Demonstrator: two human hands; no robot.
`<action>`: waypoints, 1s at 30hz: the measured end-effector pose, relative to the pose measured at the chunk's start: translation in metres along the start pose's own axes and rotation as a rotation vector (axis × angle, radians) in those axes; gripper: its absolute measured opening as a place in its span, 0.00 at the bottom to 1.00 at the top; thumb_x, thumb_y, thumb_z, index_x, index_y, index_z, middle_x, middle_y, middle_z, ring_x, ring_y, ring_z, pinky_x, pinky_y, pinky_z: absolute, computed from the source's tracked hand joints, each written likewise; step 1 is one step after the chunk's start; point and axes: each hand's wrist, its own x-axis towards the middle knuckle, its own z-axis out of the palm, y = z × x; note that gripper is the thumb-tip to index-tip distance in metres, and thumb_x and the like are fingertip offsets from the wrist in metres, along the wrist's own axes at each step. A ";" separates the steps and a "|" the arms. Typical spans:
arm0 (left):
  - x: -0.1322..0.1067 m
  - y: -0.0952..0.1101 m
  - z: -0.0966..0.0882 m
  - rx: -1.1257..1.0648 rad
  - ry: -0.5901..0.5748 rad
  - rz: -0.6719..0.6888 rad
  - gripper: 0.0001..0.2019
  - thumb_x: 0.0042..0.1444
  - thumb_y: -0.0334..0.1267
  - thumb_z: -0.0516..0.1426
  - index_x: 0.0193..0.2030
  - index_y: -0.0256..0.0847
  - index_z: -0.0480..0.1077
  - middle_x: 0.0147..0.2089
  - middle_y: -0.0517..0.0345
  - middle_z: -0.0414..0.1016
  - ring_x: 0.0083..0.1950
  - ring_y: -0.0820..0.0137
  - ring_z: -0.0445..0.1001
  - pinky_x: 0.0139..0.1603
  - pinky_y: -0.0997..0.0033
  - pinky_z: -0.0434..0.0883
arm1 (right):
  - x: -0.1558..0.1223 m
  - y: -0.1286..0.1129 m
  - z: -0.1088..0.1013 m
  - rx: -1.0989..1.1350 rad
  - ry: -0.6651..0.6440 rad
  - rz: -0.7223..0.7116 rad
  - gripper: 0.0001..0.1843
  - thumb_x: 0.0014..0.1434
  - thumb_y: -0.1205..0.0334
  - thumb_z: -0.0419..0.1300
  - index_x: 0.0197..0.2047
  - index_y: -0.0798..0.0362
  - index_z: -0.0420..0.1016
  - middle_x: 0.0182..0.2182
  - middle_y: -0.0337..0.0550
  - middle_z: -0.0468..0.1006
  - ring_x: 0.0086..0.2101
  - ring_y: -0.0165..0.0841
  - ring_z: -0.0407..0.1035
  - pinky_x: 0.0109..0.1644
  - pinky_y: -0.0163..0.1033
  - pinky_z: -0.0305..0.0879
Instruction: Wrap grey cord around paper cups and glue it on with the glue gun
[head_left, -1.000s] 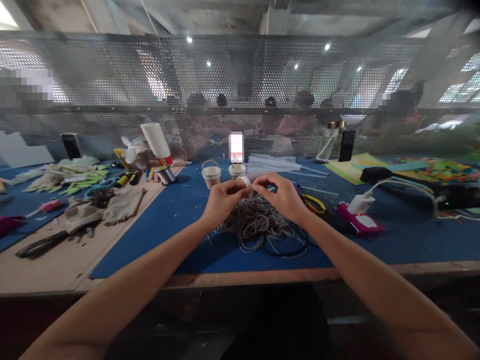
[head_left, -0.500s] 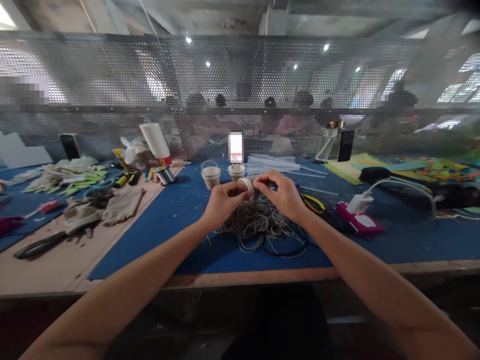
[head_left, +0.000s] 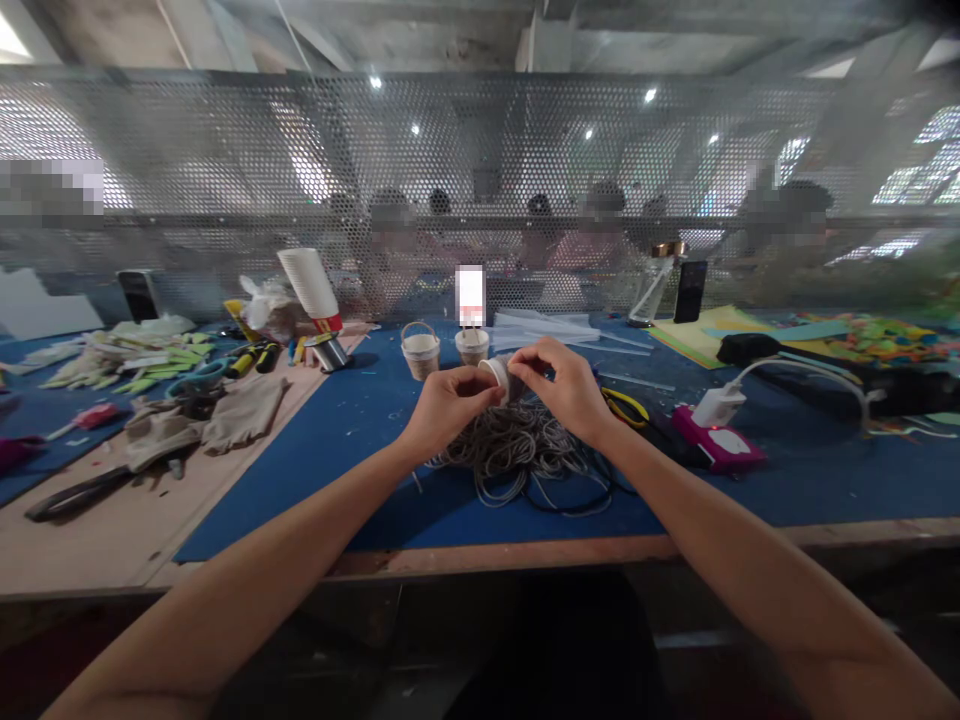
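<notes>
Between my hands, above the heap, is a small white paper cup (head_left: 496,372) tipped on its side, its rim toward the left. My left hand (head_left: 450,408) pinches the cup's rim between thumb and fingers. From the right, my right hand (head_left: 561,388) has its fingertips pinched together against the cup's wall; whether they also hold cord is too small to tell. A tangled heap of grey cord (head_left: 517,455) lies right below. Behind my hands stand a little cord-wrapped bucket with a looped handle (head_left: 421,356) and a second small bucket (head_left: 472,346).
Left of the blue mat (head_left: 300,500) lie cloth gloves (head_left: 244,412), and a leaning stack of paper cups (head_left: 309,283) rests on a can. Yellow-handled pliers (head_left: 626,407), a magenta power block with white charger (head_left: 720,437) and a glass bottle (head_left: 652,290) are to the right.
The cup has turned slightly in my fingers and its rim shows a little lower and further right. Both hands keep their pinch in nearly the same place.
</notes>
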 end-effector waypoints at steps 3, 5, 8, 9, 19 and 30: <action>0.000 0.000 0.000 0.010 -0.005 0.011 0.03 0.51 0.37 0.68 0.32 0.40 0.82 0.32 0.54 0.82 0.34 0.68 0.77 0.39 0.69 0.74 | 0.000 0.001 0.000 -0.015 0.006 -0.003 0.04 0.68 0.61 0.63 0.40 0.47 0.78 0.37 0.41 0.77 0.37 0.34 0.72 0.44 0.41 0.70; 0.000 -0.001 0.000 0.016 -0.010 0.018 0.04 0.51 0.37 0.68 0.32 0.40 0.82 0.31 0.54 0.82 0.34 0.68 0.77 0.39 0.68 0.74 | 0.000 0.001 0.001 -0.027 0.010 -0.017 0.04 0.68 0.61 0.63 0.40 0.48 0.78 0.37 0.41 0.76 0.36 0.34 0.71 0.44 0.41 0.70; 0.000 0.000 0.000 0.024 -0.016 0.026 0.04 0.51 0.37 0.68 0.33 0.40 0.82 0.32 0.54 0.82 0.34 0.68 0.77 0.39 0.69 0.73 | 0.000 0.002 0.001 -0.047 0.008 -0.030 0.04 0.69 0.62 0.62 0.40 0.48 0.78 0.37 0.41 0.76 0.37 0.34 0.72 0.45 0.41 0.69; 0.000 0.000 0.001 0.029 -0.017 0.028 0.03 0.51 0.37 0.68 0.33 0.40 0.82 0.32 0.54 0.82 0.34 0.68 0.77 0.39 0.68 0.74 | -0.001 0.002 0.001 -0.054 0.007 -0.026 0.04 0.69 0.61 0.62 0.40 0.47 0.79 0.37 0.41 0.77 0.37 0.34 0.72 0.45 0.42 0.69; 0.000 0.004 -0.001 0.108 -0.052 0.068 0.05 0.53 0.38 0.67 0.33 0.40 0.81 0.33 0.53 0.82 0.35 0.67 0.77 0.42 0.67 0.74 | -0.002 0.003 0.001 -0.124 0.007 -0.041 0.04 0.70 0.60 0.62 0.42 0.47 0.79 0.41 0.42 0.79 0.41 0.36 0.74 0.47 0.41 0.69; 0.000 0.004 -0.002 0.137 -0.084 0.051 0.06 0.54 0.39 0.66 0.33 0.37 0.79 0.32 0.54 0.82 0.35 0.69 0.77 0.41 0.69 0.74 | -0.002 0.006 0.001 -0.152 0.023 -0.098 0.05 0.70 0.60 0.61 0.43 0.45 0.79 0.41 0.41 0.79 0.40 0.36 0.74 0.45 0.41 0.70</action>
